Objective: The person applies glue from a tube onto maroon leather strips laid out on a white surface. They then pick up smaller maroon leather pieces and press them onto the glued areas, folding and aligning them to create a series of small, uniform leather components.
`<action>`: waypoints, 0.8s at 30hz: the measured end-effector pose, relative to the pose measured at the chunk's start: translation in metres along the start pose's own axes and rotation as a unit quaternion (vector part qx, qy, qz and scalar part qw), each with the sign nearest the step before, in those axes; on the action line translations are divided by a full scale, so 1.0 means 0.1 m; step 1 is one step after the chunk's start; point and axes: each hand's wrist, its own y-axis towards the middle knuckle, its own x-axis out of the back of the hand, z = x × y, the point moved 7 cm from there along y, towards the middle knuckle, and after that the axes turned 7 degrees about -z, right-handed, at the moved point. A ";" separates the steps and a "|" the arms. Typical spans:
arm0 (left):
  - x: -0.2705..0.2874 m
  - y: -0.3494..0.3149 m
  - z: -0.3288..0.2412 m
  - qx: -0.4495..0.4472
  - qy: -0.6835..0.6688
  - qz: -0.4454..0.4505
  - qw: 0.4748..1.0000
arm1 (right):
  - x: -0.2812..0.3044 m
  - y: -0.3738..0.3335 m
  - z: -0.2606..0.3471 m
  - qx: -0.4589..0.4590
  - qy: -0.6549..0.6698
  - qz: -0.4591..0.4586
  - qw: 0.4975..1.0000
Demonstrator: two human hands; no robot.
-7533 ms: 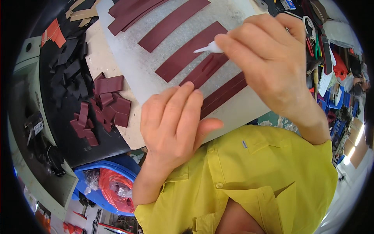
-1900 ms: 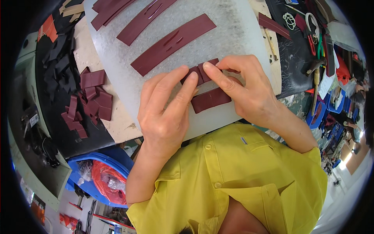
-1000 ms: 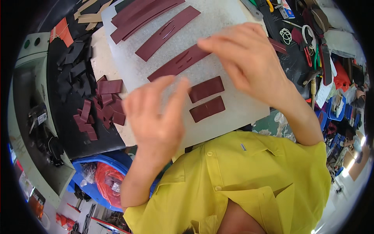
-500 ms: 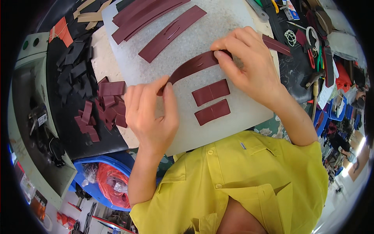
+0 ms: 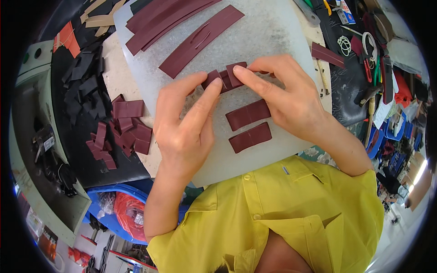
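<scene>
Between my two hands is a short maroon leather strip (image 5: 225, 81), its ends folded inward toward each other. My left hand (image 5: 184, 113) pinches the left folded end between thumb and fingers. The right folded end is gripped by my right hand (image 5: 287, 93), thumb on top. Just below lie two folded maroon loops (image 5: 248, 114), one above the other, each with a seam line across its middle. A flat maroon strip (image 5: 201, 41) with a slit rests above my hands on the pale cutting board (image 5: 273, 45).
More long maroon strips (image 5: 159, 22) lie at the board's top left. Left of the board are piles of folded maroon pieces (image 5: 129, 123) and black pieces (image 5: 86, 86). A blue bin (image 5: 111, 220) stands lower left. Cords, pliers and a hammer (image 5: 369, 93) crowd the right side.
The strip was stretched out in an arch between my hands; now both its ends are folded inward. My hands have come closer together.
</scene>
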 end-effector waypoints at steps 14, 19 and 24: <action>-0.06 0.03 -0.02 -0.030 0.010 0.015 0.999 | -0.05 -0.01 0.05 0.053 -0.044 0.005 0.998; -0.07 0.03 -0.02 -0.035 0.016 0.016 0.999 | -0.06 -0.01 0.05 0.051 -0.053 0.017 0.997; -0.09 0.03 -0.05 -0.059 0.041 0.051 0.996 | -0.07 0.01 0.08 0.018 -0.068 0.050 0.996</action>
